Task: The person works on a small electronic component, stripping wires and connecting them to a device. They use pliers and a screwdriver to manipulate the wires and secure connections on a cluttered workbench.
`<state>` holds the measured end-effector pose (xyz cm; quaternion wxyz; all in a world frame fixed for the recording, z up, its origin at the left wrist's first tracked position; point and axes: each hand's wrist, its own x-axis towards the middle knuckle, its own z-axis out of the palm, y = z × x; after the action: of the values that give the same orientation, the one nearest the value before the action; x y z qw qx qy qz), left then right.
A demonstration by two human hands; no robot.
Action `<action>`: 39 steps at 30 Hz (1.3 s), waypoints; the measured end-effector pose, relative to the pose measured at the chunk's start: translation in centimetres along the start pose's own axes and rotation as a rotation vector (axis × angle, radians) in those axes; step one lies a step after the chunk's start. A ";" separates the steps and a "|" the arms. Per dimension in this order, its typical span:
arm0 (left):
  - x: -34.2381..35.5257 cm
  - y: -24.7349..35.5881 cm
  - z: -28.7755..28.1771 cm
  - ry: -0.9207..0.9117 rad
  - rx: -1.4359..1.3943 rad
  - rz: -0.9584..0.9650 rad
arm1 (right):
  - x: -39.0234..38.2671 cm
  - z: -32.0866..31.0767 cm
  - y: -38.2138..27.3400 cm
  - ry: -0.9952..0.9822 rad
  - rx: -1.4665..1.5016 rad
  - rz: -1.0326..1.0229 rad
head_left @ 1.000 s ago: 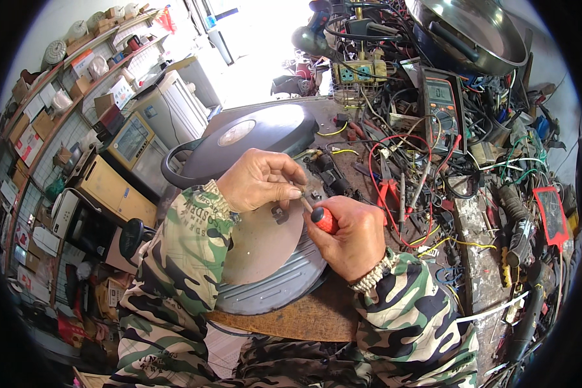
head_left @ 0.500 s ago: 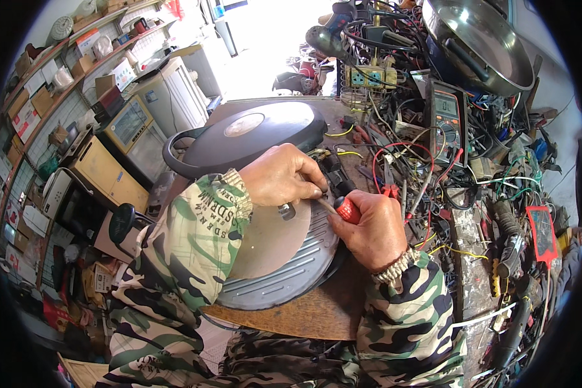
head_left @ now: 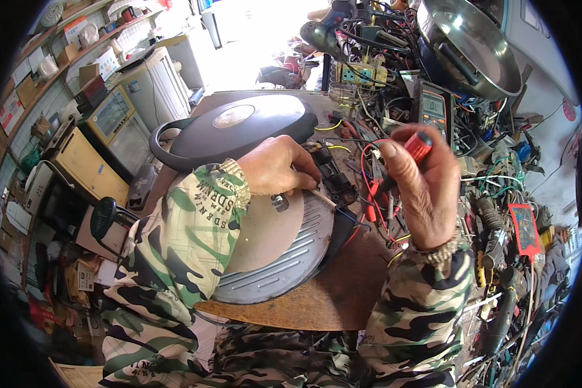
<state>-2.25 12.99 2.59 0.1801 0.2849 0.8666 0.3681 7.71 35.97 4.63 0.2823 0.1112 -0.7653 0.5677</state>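
Note:
My left hand is closed, thumb and fingertips pinching a thin pale-sleeved wire over the edge of an upturned round appliance. A dark lead runs on from the wire to the right. Beneath the hand lies the appliance's grey ribbed metal plate with a pale brown disc on it. My right hand, raised over the right side of the bench, is wrapped around a red-handled tool, seemingly a screwdriver, its black butt end up. Its shaft is hard to make out.
The appliance's dark oval half with a loop handle lies behind the plate. Red-handled pliers, a multimeter and tangled leads crowd the right. A metal pan sits at the back right. Shelves stand left.
My right hand has lifted away from the plate's edge, up and to the right, with the red-handled tool. My left hand stays pinching the wire. The whole view has shifted slightly.

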 end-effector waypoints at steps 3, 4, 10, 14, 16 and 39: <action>-1.3 -1.4 -0.5 0.012 -0.004 -0.011 | 1.6 0.8 -3.7 -0.091 -0.138 -0.127; -1.1 -1.5 -0.4 0.014 -0.008 -0.001 | 1.7 1.0 -5.0 -0.096 -0.155 -0.129; -0.5 -1.6 -0.1 -0.002 -0.040 -0.001 | 2.4 3.1 -4.3 -0.184 -0.296 -0.273; -0.4 -0.9 -0.1 0.010 0.004 0.026 | 2.7 3.8 -3.3 -0.204 -0.347 -0.281; -1.0 -0.6 -0.3 0.004 -0.005 -0.046 | 2.6 4.3 -3.1 -0.219 -0.319 -0.289; -0.8 -1.1 -0.2 0.022 -0.009 0.008 | 2.5 5.4 -2.8 -0.206 -0.273 -0.316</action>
<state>-2.10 11.72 1.95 0.1701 0.2834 0.8657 0.3758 5.44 30.42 7.20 0.3005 0.2477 -0.8329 0.3931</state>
